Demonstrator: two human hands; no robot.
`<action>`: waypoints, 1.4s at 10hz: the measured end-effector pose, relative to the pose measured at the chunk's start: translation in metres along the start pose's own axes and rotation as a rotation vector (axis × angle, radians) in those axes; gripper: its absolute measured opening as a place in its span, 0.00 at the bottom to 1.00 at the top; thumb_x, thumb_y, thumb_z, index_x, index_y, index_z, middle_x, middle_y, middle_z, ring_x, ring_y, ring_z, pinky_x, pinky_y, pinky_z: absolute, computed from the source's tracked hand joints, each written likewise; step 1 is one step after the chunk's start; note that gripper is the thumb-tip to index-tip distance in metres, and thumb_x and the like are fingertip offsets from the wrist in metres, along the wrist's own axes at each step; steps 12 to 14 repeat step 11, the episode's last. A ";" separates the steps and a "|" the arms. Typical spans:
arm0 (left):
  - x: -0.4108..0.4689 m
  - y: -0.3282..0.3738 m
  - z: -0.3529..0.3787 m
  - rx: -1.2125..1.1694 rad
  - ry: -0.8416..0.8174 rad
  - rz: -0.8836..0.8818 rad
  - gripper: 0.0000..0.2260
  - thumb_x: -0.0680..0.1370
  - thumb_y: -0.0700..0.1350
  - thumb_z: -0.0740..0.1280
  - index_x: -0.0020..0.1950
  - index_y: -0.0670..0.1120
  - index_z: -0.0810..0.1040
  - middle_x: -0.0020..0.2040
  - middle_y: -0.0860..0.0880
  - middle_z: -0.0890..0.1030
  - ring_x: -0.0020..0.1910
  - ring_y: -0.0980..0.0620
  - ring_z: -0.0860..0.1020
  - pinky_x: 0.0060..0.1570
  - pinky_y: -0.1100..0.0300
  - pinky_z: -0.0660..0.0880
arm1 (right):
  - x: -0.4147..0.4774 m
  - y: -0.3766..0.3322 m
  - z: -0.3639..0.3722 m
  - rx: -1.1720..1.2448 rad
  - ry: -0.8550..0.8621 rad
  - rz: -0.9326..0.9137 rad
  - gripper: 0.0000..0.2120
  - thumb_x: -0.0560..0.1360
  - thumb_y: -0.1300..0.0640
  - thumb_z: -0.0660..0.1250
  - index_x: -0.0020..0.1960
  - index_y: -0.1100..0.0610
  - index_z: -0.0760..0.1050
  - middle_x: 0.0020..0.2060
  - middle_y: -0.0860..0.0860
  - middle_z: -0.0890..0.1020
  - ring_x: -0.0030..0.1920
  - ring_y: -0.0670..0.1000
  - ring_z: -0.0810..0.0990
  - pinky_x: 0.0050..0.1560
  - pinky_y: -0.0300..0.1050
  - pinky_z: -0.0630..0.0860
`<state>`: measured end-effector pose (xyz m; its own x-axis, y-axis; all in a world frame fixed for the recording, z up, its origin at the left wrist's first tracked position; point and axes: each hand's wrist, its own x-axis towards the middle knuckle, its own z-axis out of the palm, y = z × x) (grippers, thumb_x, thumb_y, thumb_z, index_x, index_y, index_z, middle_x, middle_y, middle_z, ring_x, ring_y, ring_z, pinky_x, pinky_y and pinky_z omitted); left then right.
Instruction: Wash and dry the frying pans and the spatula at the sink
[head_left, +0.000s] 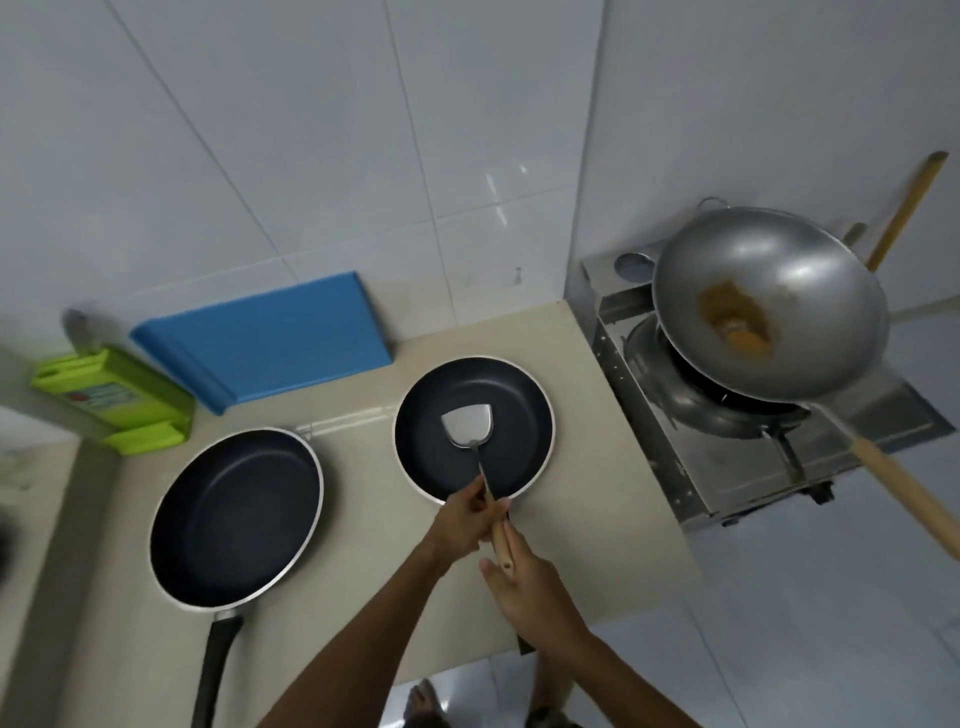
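Spatula (467, 427) blade lies inside the small frying pan (519, 410), our landmark on the desk (363, 571). The large frying pan (234, 514) sits to that pan's left, apart from it. Our left hand (465, 519) curls its fingers (472, 496) round the metal shaft at the pan's near rim. Our right hand (530, 587) meets the wooden grip, but we cannot tell whether it closes. We judge washing not yet begun; next we must lift the tool clear and carry it to the sink.
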<state>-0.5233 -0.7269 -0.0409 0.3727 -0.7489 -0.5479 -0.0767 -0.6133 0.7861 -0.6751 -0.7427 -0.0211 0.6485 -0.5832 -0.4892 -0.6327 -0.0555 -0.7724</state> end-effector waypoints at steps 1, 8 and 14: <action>0.014 0.005 0.001 -0.024 0.064 -0.022 0.15 0.81 0.49 0.69 0.63 0.42 0.76 0.42 0.45 0.80 0.30 0.61 0.76 0.27 0.70 0.70 | 0.018 0.002 -0.006 0.001 -0.011 -0.042 0.29 0.84 0.46 0.58 0.82 0.45 0.50 0.68 0.44 0.78 0.60 0.47 0.81 0.60 0.39 0.76; 0.073 -0.012 0.014 0.262 0.246 -0.161 0.29 0.79 0.53 0.70 0.79 0.54 0.66 0.64 0.45 0.82 0.59 0.44 0.82 0.56 0.50 0.81 | 0.086 0.044 -0.008 -0.277 0.017 -0.026 0.13 0.82 0.44 0.59 0.62 0.48 0.73 0.48 0.49 0.79 0.47 0.51 0.78 0.44 0.47 0.77; 0.037 -0.024 0.034 0.289 0.449 -0.119 0.22 0.79 0.60 0.66 0.70 0.53 0.71 0.61 0.47 0.75 0.52 0.47 0.81 0.53 0.49 0.81 | 0.060 0.037 -0.030 -0.498 0.059 -0.098 0.15 0.83 0.42 0.57 0.65 0.49 0.71 0.52 0.47 0.77 0.46 0.46 0.73 0.42 0.38 0.68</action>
